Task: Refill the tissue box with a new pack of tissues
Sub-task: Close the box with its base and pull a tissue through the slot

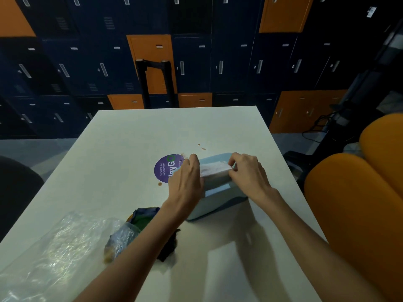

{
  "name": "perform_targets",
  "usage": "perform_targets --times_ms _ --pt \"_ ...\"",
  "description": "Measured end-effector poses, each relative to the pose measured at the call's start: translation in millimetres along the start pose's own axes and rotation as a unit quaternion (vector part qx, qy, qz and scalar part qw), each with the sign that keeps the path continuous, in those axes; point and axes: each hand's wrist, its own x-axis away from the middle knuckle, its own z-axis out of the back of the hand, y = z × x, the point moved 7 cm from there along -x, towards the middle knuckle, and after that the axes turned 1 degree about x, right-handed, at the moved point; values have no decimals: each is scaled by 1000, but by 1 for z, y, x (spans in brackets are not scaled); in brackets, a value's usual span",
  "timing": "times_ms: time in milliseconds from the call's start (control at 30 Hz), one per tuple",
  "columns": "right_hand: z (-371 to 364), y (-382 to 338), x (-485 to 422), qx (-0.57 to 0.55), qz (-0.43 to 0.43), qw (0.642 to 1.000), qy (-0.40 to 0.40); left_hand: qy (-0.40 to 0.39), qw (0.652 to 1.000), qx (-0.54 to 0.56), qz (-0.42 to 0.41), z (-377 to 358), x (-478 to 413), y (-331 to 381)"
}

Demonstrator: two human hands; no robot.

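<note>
Both hands grip the white stack of tissues (pixel 214 171) from its two ends: the left hand (pixel 187 182) clasps the left end, the right hand (pixel 248 175) pinches the right end with curled fingers. That stack sits at the open top of the pale blue tissue box (pixel 218 201), which rests on the white tabletop (pixel 135 136) a little right of centre. Whether the tissues are fully seated inside I cannot tell, since the hands cover the edges.

Just left of the box, partly under the left hand, a round purple sticker (pixel 166 168) lies flat on the tabletop. A few small brown spots (pixel 201 147) mark the surface beyond the box, and another sits near the sticker's near edge. At the near left lies a crumpled clear plastic wrapper (pixel 65 243), with a dark bundle of cloth (pixel 148 216) beside it, partly crossed by the left forearm. Orange seating (pixel 349 192) stands to the right, and blue and orange lockers (pixel 196 62) fill the far wall.
</note>
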Motion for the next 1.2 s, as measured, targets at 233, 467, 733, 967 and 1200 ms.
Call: perform_targets --times_ms 233,467,733,967,1200 --pt "-5 5 -12 -32 -3 996 -77 -98 985 137 -39 16 -26 -18" --pt "-6 -34 -6 29 188 975 -112 -91 986 80 -111 -7 -7 -16" --pt "1 -22 -17 -50 105 982 -151 -209 936 282 -16 -2 -15 -37" --pt "1 -6 -24 -148 39 977 -151 -92 932 349 16 12 -28 -46" --pt "-6 -3 -18 -104 55 971 -208 -63 967 244 -25 -6 -5 -61"
